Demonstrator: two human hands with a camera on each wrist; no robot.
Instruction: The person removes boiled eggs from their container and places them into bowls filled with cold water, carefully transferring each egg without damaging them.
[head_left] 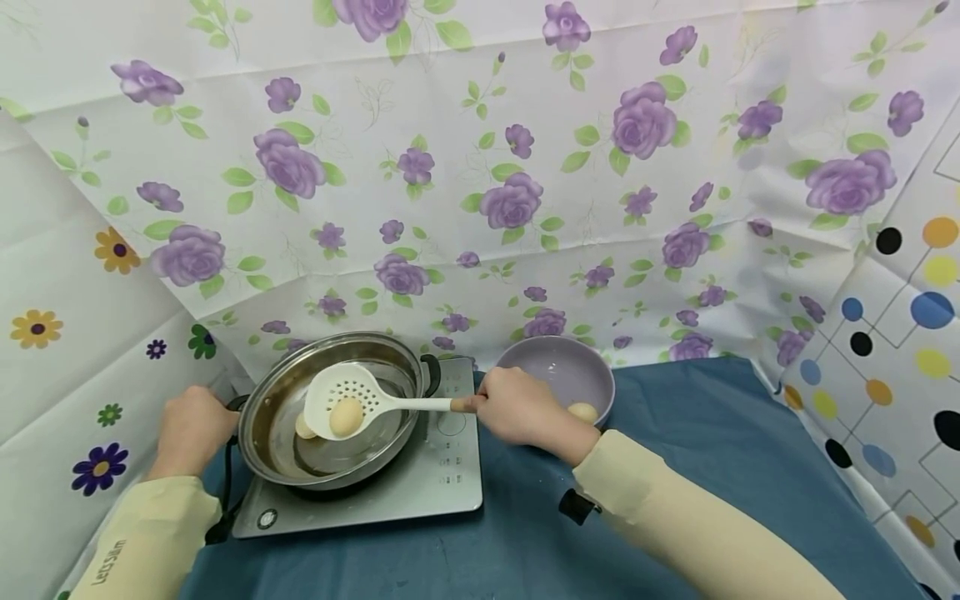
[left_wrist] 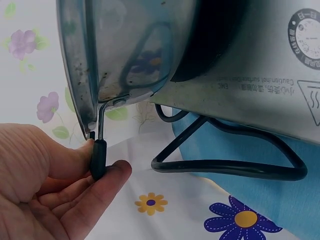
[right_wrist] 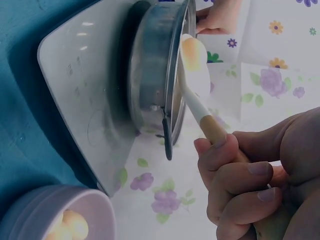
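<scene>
The right hand (head_left: 517,406) has its grip curled round a spoon (head_left: 384,403) bearing an egg (head_left: 346,417) over the pan (head_left: 268,433); the left hand (head_left: 192,425) pinches the pan's handle (left_wrist: 99,156). Another egg (head_left: 303,427) lies inside. Near the desk's (head_left: 720,433) back edge, a bowl (head_left: 573,371) holds more eggs (right_wrist: 76,225).

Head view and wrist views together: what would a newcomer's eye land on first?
Probably the white perforated spoon, held by the right hand over the steel pan with an egg in it. The left hand grips the pan's black handle, and a lilac bowl with eggs sits right of the cooktop. Behind hangs a purple-flowered sheet.
</scene>
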